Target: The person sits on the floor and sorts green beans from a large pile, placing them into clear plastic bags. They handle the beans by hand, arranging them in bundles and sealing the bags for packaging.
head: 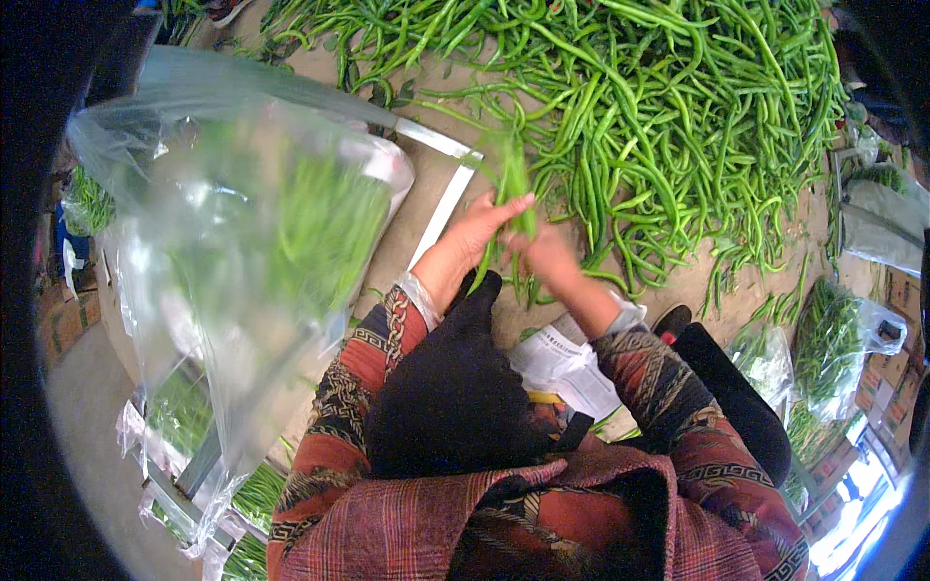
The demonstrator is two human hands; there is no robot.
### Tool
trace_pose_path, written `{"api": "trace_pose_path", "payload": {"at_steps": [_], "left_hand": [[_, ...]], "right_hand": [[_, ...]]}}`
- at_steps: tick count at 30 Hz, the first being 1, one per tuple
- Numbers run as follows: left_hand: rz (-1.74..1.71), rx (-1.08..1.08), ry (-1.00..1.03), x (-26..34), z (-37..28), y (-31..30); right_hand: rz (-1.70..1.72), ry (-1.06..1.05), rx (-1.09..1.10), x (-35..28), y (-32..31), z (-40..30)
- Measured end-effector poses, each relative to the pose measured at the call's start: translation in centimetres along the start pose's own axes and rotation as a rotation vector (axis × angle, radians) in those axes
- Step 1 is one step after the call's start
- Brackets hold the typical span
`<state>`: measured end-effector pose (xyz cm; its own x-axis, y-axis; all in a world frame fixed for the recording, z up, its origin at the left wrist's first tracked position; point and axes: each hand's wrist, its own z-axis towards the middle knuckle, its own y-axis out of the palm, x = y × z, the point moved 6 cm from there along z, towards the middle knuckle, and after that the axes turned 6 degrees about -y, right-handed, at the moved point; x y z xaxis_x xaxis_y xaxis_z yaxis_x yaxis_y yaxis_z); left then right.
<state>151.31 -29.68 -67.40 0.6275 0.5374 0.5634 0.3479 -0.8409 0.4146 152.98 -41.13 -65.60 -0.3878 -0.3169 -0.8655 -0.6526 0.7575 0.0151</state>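
Long green chili peppers (654, 138) lie in a large heap on the floor in front of me. My left hand (485, 224) is shut on a small bunch of green peppers (514, 171), its thumb across them. My right hand (545, 250) is blurred and close against the lower end of the bunch, with its fingers partly hidden; whether it grips any pepper I cannot tell. To the left stands a big clear plastic bag (240, 196) holding many green peppers, beside a pale metal frame (436, 218).
Printed paper (563, 367) lies between my legs. On the right are filled clear bags of peppers (825, 348), another bag in a frame (883, 210) and cardboard boxes (897, 392). More bagged peppers (178, 407) are at lower left, by a metal bar (200, 465).
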Motion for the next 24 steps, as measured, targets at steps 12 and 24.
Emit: {"api": "trace_pose_path", "payload": {"at_steps": [12, 24], "left_hand": [[-0.067, 0.213, -0.017, 1.1, 1.8, -1.5], [-0.422, 0.068, 0.155, 9.4, 3.0, 2.2]], "right_hand": [[-1.063, -0.644, 0.819, -10.9, -20.8, 14.3], [-0.734, -0.536, 0.492, -10.4, -11.9, 1.7]]}}
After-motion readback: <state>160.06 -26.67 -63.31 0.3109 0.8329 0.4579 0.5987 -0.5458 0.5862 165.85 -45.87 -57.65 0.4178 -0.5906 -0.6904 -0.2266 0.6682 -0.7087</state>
